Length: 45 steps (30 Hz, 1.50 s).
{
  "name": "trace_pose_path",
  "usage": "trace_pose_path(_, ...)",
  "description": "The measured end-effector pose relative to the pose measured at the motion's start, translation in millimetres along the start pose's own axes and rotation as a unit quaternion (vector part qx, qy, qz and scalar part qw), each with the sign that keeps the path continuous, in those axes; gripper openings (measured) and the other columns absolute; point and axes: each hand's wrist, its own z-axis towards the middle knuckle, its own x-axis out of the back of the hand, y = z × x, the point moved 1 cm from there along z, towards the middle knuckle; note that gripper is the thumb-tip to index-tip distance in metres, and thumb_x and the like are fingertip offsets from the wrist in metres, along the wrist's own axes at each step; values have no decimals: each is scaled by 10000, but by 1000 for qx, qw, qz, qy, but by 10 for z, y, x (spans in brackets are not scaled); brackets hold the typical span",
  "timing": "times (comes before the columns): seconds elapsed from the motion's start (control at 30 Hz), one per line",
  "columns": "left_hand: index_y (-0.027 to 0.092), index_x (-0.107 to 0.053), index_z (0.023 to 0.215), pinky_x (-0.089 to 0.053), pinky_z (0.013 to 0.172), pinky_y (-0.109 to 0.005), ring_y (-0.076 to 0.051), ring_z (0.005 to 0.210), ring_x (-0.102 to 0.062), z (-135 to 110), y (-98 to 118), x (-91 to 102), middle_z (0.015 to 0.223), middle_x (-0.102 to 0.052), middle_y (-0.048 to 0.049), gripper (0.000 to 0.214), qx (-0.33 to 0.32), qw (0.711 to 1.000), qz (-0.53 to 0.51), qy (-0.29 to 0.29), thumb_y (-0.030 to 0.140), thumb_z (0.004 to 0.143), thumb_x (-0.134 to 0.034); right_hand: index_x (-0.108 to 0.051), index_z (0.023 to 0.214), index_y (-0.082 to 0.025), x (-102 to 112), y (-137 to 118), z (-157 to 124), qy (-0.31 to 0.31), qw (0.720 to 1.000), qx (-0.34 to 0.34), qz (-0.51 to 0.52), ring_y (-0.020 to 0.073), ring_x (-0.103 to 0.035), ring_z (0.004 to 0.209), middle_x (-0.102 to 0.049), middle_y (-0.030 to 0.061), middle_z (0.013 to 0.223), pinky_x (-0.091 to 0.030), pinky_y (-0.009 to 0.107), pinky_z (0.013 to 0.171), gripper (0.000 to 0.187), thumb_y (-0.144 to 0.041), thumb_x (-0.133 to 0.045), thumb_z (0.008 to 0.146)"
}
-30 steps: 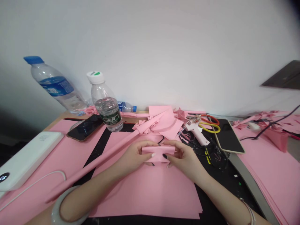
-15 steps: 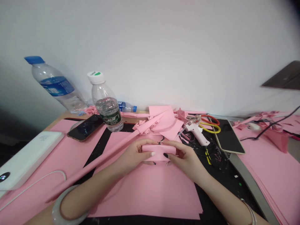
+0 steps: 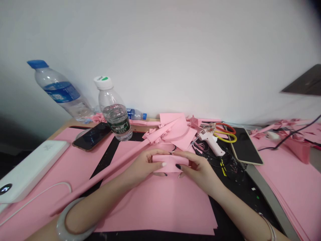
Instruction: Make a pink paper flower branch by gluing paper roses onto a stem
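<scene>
- Left hand (image 3: 142, 166) and right hand (image 3: 198, 174): both grips clenched, fingertips pinching opposite ends of a folded pink paper strip (image 3: 171, 163).
- Strip sits between the hands, over a flat pink paper sheet (image 3: 155, 207) on the worktop (image 3: 65, 123).
- Change since a second ago: slight; same pinch, same place.
- Pale pink hot glue gun (image 3: 211, 143) lies just right of the hands.

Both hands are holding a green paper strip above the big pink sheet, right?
Not quite: the paper strip is pink, not green, as the head view shows. The left hand and the right hand are holding it above the big pink sheet.
</scene>
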Motion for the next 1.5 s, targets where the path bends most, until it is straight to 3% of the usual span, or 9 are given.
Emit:
trace_pose_path(0.7,183,-695,1098,-596,808,-404,-263,1020,-645,5,2,16,1102,-671,-88,331,2,1000,-3,-9,254,779,-743,-753,1143,-322,12,24,2,-17,1000,5,16,153,-689,793,-729,11,1119,-647,264,638,435,-121,-664,767)
trace_pose_path(1.03,229,-675,1111,-610,760,-364,-225,977,-645,4,1,3,1193,-626,-56,352,-6,1000,26,11,196,761,-700,-719,1180,-276,-5,17,14,18,999,-41,12,163,-681,789,-679,38,1264,-658,307,647,492,-142,-696,707)
trace_pose_path(1.3,228,-685,1100,-615,703,-309,-190,904,-642,17,-30,17,1120,-631,-36,370,-1,997,64,36,161,737,-685,-705,1139,-257,-22,10,11,20,998,-56,15,165,-676,806,-666,46,1231,-652,304,639,459,-149,-687,693)
trace_pose_path(1.5,227,-696,1079,-626,667,-299,-228,981,-661,13,-12,-14,1208,-647,-48,380,7,995,76,57,135,711,-686,-703,1150,-264,-45,20,-4,17,998,-58,17,171,-663,826,-649,48,1225,-660,323,648,466,-162,-684,696)
